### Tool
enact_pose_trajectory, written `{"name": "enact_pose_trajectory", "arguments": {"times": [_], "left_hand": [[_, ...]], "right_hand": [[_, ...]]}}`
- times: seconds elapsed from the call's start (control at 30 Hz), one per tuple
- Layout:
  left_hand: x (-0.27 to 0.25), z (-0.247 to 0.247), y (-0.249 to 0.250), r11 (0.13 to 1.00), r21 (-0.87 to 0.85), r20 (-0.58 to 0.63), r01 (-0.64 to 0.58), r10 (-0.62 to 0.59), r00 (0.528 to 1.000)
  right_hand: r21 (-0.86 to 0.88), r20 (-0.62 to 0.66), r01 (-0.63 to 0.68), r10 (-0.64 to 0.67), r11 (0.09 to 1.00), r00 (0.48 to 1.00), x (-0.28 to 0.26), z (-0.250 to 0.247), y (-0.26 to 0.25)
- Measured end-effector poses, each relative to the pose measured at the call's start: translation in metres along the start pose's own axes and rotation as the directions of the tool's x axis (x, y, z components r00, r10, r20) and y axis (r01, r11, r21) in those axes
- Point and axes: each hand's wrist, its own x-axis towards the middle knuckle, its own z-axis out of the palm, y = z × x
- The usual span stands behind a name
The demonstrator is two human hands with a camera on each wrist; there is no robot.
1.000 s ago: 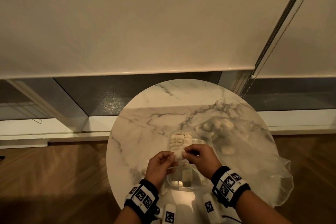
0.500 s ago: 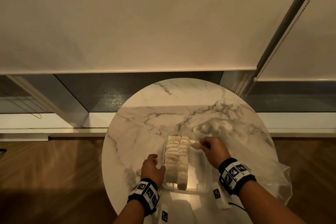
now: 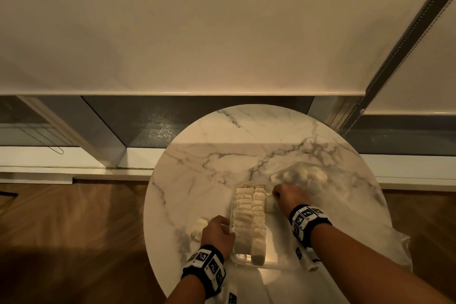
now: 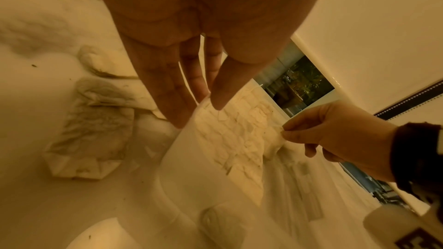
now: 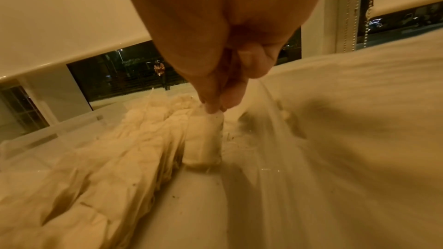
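A clear plastic container (image 3: 259, 263) stands on the round marble table (image 3: 209, 168) and holds two rows of white tea bags (image 3: 249, 219). My left hand (image 3: 218, 232) holds the container's left wall (image 4: 191, 158), thumb inside the rim and fingers outside. My right hand (image 3: 288, 196) pinches one tea bag (image 5: 203, 139) by its top edge. That bag stands upright on the container floor, just right of the rows (image 5: 120, 158), near the far end.
Two or three loose tea bags (image 3: 198, 228) lie on the table left of my left hand. A thin clear plastic bag (image 3: 345, 205) with more tea bags (image 3: 303, 175) spreads over the table's right side and hangs past its edge. Window and roller blind stand behind.
Both hands held one tea bag together over the container. My left hand has since dropped to the container's left wall, and my right hand carried the bag to the right side and lowered it in.
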Motion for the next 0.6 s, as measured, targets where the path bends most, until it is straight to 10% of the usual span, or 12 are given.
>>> {"name": "enact_pose_trajectory", "arguments": {"times": [0.6], "left_hand": [[0.003, -0.003, -0.006, 0.998, 0.028, 0.073, -0.054, 0.052, 0.996]], "right_hand": [[0.033, -0.099, -0.079, 0.082, 0.996, 0.992, 0.008, 0.008, -0.013]]}}
